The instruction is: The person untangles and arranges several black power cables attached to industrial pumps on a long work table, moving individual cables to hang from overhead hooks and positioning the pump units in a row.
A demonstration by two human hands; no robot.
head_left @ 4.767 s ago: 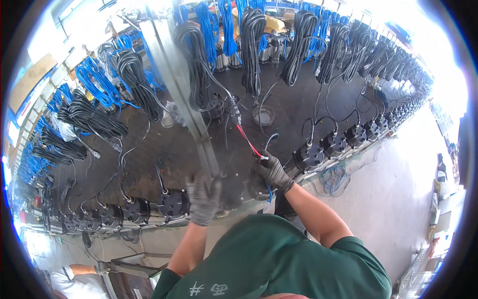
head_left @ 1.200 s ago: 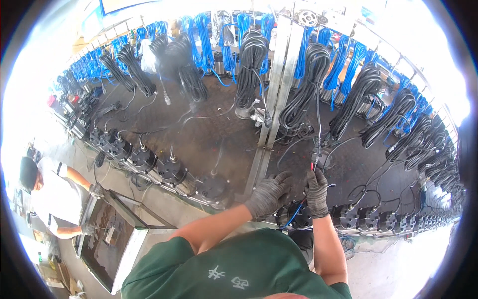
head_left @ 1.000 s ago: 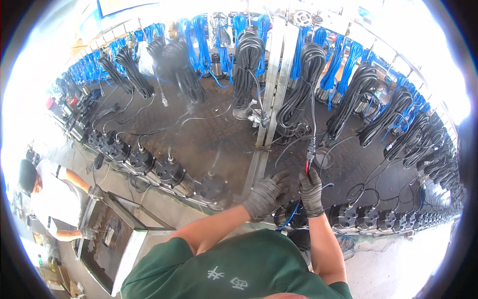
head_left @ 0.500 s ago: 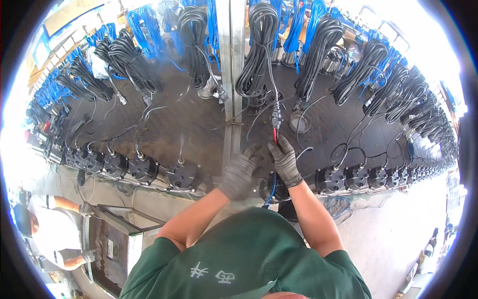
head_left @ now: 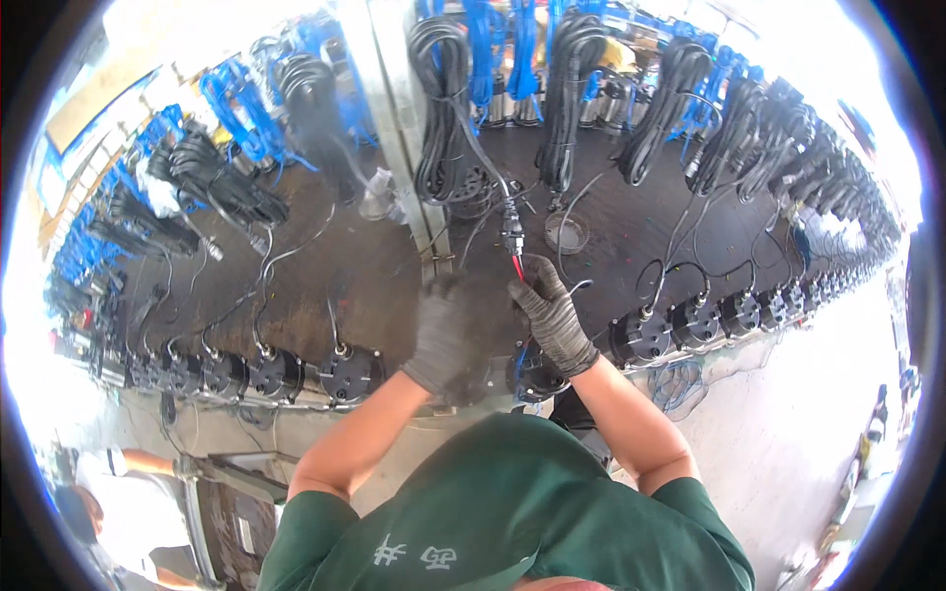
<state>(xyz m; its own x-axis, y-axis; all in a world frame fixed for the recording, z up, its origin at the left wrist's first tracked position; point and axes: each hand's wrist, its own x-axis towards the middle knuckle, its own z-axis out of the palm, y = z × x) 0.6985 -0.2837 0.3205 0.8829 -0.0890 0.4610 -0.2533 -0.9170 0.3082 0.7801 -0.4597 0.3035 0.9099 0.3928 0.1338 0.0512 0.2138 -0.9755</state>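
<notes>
My right hand [head_left: 555, 320], in a grey work glove, pinches the red wire [head_left: 518, 266] at the end of a black cable. Just above the fingertips, a black connector [head_left: 511, 232] joins that wire to the hanging coil of black cable [head_left: 440, 118]. My left hand [head_left: 440, 335], gloved alike, hovers over the bench to the left with nothing seen in it; motion smears its fingers. Below my right hand sits a round black motor-like unit [head_left: 540, 376] with a blue wire at its edge, partly covered by the hand.
Similar black units [head_left: 350, 376] line the bench's near edge on both sides. Black cable coils [head_left: 572, 98] and blue ones [head_left: 236, 113] hang along the back. A metal post [head_left: 394, 108] rises left of centre. At lower left, a person in white [head_left: 133, 502] handles a dark-framed cart [head_left: 236, 527].
My left hand has drawn left, away from my right hand. The right hand keeps its pinch on the red wire. The whole view has shifted, with the post now tilted.
</notes>
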